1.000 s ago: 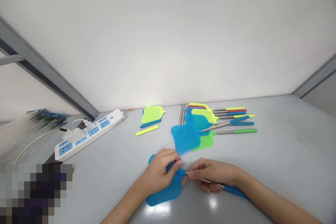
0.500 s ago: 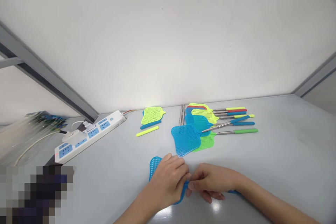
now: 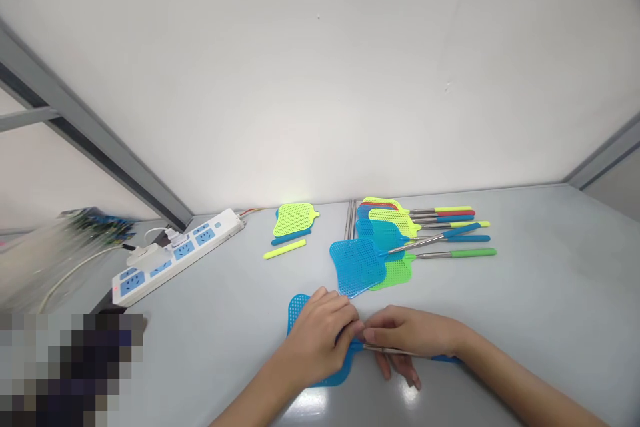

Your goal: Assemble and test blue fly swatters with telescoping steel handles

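Note:
Near the front of the table lies a blue fly swatter (image 3: 336,375), its perforated head partly covered by my left hand (image 3: 327,333). That hand is closed on the head close to its neck. My right hand (image 3: 405,333) pinches the thin metal rod just right of the neck, thumb and index finger together, other fingers loosely curled below. The rod's blue grip (image 3: 446,359) shows under my right wrist. Beyond my hands, a pile of swatters lies with a blue swatter head (image 3: 357,267) on top and a green swatter head (image 3: 400,271) beneath.
Left of the pile are a yellow swatter head (image 3: 294,219), a blue grip (image 3: 291,237) and a yellow grip (image 3: 285,249). Metal rods (image 3: 351,221) lie by the wall. A power strip (image 3: 183,255) with plugs and a clear plastic bag (image 3: 75,253) are at the left.
My right hand has shifted slightly and tilted, so the metal rod beside the swatter's neck now shows. My left hand keeps its hold on the head. The camera view has shifted a little.

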Demonstrator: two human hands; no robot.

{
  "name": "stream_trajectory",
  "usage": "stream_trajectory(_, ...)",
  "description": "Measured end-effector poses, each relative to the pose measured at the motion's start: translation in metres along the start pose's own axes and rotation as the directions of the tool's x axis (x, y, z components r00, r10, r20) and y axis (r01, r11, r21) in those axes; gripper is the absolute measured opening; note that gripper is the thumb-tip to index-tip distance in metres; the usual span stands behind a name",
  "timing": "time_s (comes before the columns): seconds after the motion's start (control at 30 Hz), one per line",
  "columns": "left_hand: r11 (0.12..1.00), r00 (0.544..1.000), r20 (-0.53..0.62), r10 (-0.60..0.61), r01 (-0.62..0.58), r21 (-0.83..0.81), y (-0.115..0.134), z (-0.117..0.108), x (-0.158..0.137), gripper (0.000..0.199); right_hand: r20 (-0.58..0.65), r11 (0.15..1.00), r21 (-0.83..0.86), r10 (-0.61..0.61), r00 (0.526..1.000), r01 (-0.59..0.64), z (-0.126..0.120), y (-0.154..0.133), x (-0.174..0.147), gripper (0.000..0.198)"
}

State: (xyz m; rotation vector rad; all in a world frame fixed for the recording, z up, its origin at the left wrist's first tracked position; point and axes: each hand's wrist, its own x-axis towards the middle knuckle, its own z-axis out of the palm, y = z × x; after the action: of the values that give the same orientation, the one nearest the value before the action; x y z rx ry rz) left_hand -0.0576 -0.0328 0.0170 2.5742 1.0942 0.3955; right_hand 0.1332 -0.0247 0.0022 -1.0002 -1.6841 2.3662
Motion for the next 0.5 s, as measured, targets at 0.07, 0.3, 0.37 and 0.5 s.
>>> stream_trajectory(0.07, 1.0, 1.0, -0.002, -0.013, 0.013, 0.014, -0.003, -0.003, 0.0, 0.023, -0.028, 1.0, -0.01, -0.017, 0.999, 0.017, -0.003, -0.005, -0.004, 0.038)
stream_trajectory(0.3, 0.992, 0.991, -0.043, -0.126, 0.125, -0.005, -0.023, -0.013, 0.002, 0.026, -0.344, 0.942, -0.32, -0.017, 0.939, -0.1, -0.035, -0.016, -0.037, 0.049)
stream_trajectory(0.37, 0.987, 0.985, -0.049, -0.163, 0.163, -0.003, -0.028, -0.014, 0.003, 0.027, -0.374, 0.921, -0.365, -0.008, 0.927, -0.139, -0.046, -0.016, -0.046, 0.048)
stream_trajectory(0.5, 0.98, 0.98, -0.04, -0.195, 0.196, 0.021, -0.033, -0.017, 0.004, 0.028, -0.383, 0.919, -0.374, -0.029, 0.923, -0.126, -0.062, -0.013, -0.055, 0.041)
